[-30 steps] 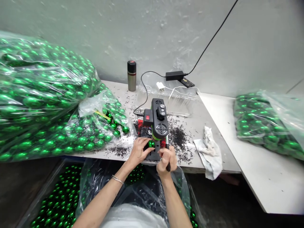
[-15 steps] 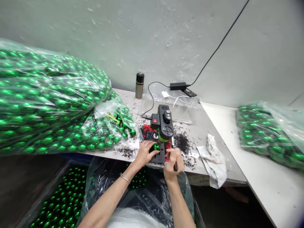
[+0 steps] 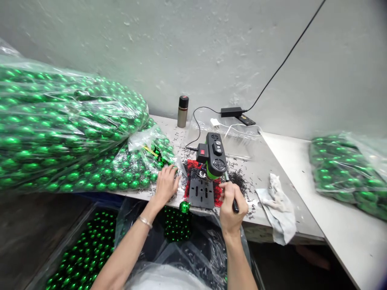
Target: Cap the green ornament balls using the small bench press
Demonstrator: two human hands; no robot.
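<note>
My right hand (image 3: 233, 204) is wrapped round the black-gripped lever (image 3: 235, 206) of a small black bench machine (image 3: 215, 153) that looks like a drill press. Under its head lies a slotted dark base plate (image 3: 201, 195) on a red mat (image 3: 217, 193), with no ball on the plate. My left hand (image 3: 166, 183) reaches over the loose green balls at the mouth of a clear plastic bag (image 3: 117, 161), fingers stretched forward; their tips partly hide what they touch. One shiny green ball (image 3: 184, 207) is at the table's front edge, left of the plate, touched by neither hand.
Below the table, a plastic-lined bin (image 3: 139, 229) and a crate of green balls (image 3: 81, 245) stand close to my arms. Dark shavings (image 3: 237, 179) litter the tabletop. A flask (image 3: 182, 112), a power adapter (image 3: 232, 112), a cloth (image 3: 276, 209) and another ball bag (image 3: 338, 169) lie around.
My left hand has let go of the green ball at the plate and moved left to the bag. The ball is now off the plate, near the table edge. My right hand stays on the lever.
</note>
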